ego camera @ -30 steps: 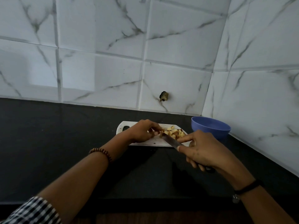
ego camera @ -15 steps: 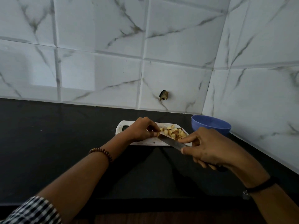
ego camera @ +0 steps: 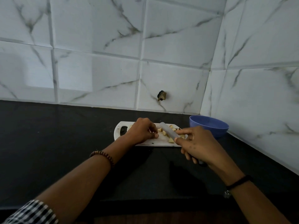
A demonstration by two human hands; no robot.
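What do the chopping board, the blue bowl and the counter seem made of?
Chopping board: likely white plastic, matte, with a moulded handle slot. Blue bowl: probably plastic, smooth, soft sheen. Counter: dark stone, perhaps granite, faintly glossy.

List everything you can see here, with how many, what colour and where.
white rectangular cutting board: one, white, on the counter near the back wall
pale yellow cut fruit pieces: several, yellowish, on the board's right part
grey-bladed kitchen knife: one, blade blurred, over the pieces
round blue bowl: one, blue, right of the board
black stone counter: one, black
white marble-patterned wall tiles: many, grey-veined, behind and at right
dark hole: one, in a back tile
brown beaded bracelet: one, left wrist
black wristband: one, right wrist
checked sleeve: one, black and white, left arm
left hand: fingers curled, beside the pieces
right hand: grips the knife's handle
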